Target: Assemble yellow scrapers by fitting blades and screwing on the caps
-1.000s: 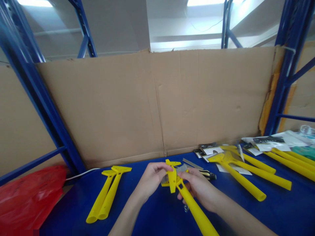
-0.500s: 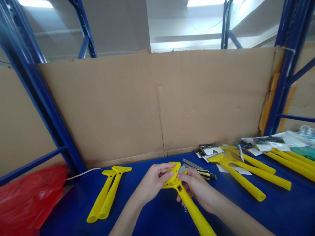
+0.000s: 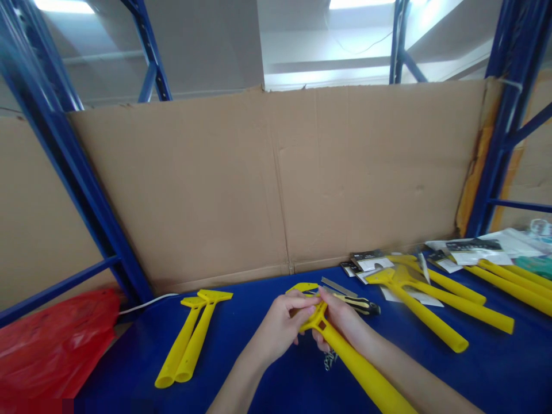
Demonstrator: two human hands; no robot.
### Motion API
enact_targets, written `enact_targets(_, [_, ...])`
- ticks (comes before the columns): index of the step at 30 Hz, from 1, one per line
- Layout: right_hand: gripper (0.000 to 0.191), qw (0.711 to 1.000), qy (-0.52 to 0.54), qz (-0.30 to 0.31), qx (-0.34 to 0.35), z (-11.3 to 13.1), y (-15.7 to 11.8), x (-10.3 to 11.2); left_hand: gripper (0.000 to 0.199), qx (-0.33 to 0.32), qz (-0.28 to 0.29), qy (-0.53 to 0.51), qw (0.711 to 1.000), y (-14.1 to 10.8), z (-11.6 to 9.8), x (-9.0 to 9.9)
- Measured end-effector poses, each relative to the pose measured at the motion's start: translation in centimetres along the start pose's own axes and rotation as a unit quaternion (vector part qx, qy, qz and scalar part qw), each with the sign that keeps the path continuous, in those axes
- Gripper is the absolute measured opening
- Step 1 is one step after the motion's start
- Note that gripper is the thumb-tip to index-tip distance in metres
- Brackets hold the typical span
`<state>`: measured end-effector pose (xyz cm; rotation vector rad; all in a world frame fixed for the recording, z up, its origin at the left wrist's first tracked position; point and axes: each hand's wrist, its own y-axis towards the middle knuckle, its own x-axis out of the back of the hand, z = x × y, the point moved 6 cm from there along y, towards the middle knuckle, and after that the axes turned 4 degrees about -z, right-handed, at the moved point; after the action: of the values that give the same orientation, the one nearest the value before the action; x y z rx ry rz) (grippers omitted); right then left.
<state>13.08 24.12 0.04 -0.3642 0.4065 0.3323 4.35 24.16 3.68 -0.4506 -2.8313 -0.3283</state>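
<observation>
Your left hand (image 3: 282, 322): grip narrow, pinching head of scraper (image 3: 357, 368). Your right hand (image 3: 347, 325): grip holding same head. Scraper sits nearer you than knife (image 3: 365, 305), above bench (image 3: 297, 385). Metal strip (image 3: 340, 286) just behind knife; paired scrapers (image 3: 197, 338) well left of knife.

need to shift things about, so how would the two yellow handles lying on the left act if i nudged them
The two yellow handles would probably feel light for their size, as their near ends look hollow. They lie straight and look plastic, so likely stiff. Their wide heads would likely stop them rolling far on the blue surface.
</observation>
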Motion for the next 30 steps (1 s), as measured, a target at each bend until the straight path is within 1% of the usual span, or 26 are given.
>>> enact_targets(2, [0.049,0.998,0.008,-0.048,0.037,0.2,0.2,0.3,0.039,-0.006,-0.014,-0.004,1.0,0.1,0.0,-0.3])
enact_targets(4, [0.046,0.994,0.016,-0.08,0.071,0.3,0.0,0.5,0.04,-0.003,-0.03,-0.019,0.999,0.2,0.1,-0.3])
enact_targets(5, [0.045,0.993,0.016,-0.082,0.08,0.4,-0.1,0.5,0.041,-0.001,-0.035,-0.023,0.999,0.2,0.1,-0.4])
enact_targets(7, [0.046,0.994,0.012,-0.07,0.086,0.4,-0.2,0.5,0.038,0.005,-0.036,-0.021,0.999,0.2,0.0,-0.4])
enact_targets(9, [0.046,0.994,0.014,-0.06,0.092,0.6,-0.3,0.5,0.038,0.01,-0.02,-0.02,1.0,0.0,-0.1,-0.5])
enact_targets(13, [0.041,0.994,0.012,-0.065,0.091,0.7,-0.4,0.7,0.045,0.032,0.021,-0.064,0.997,-0.2,0.1,-0.7])
enact_targets(15, [0.038,0.994,0.009,-0.067,0.085,0.6,-0.4,0.7,0.047,0.037,0.021,-0.065,0.997,-0.3,0.2,-0.6])
enact_targets(18, [0.032,0.994,0.012,-0.079,0.075,0.6,-0.3,0.7,0.044,0.018,0.007,-0.037,0.999,-0.4,0.0,-0.6])
enact_targets(20, [0.029,0.994,0.013,-0.091,0.065,0.6,-0.3,0.7,0.042,0.003,0.01,-0.031,0.999,-0.5,-0.3,-0.9])
enact_targets(22, [0.031,0.993,0.013,-0.103,0.058,0.8,-0.5,0.8,0.041,-0.008,0.011,-0.029,0.999,-0.6,-0.5,-1.2])
enact_targets(25, [0.034,0.993,0.014,-0.105,0.049,1.1,-0.7,0.6,0.04,-0.025,-0.001,-0.01,1.0,-0.6,-0.7,-1.2])
enact_targets(30, [0.024,0.991,0.023,-0.1,0.083,1.0,-0.5,0.6,0.04,-0.043,0.016,0.033,0.998,-0.4,-0.4,-0.8])
